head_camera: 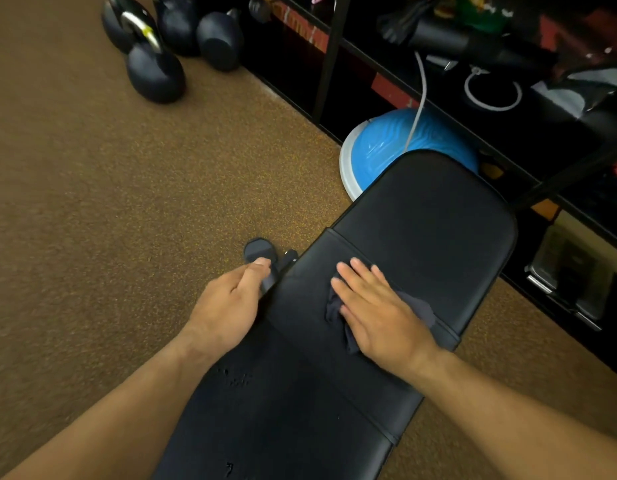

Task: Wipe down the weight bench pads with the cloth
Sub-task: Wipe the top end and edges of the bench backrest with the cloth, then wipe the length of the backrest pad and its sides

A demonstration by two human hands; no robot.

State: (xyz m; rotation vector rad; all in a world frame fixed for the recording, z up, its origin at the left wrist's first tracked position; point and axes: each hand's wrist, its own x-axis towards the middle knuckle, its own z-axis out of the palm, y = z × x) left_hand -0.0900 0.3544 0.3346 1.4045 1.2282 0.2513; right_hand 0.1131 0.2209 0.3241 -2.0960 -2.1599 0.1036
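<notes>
Right hand [376, 310] is lying flat, fingers straight and spread, pressing the dark cloth [336, 308] onto the bench pad [421, 230] mid-length, just near of the cross seam. Left hand [227, 306] is curling over the pad's left edge, bracing; whether it's gripping pad lip or frame, can't tell. Looks like mid-wipe. The far section and the near section with pale specks [238, 379] are probably still waiting, so the next stroke is calling for steady flat pressure. Cloth is mostly hiding under the palm; the pad's near end is running out of frame.
</notes>
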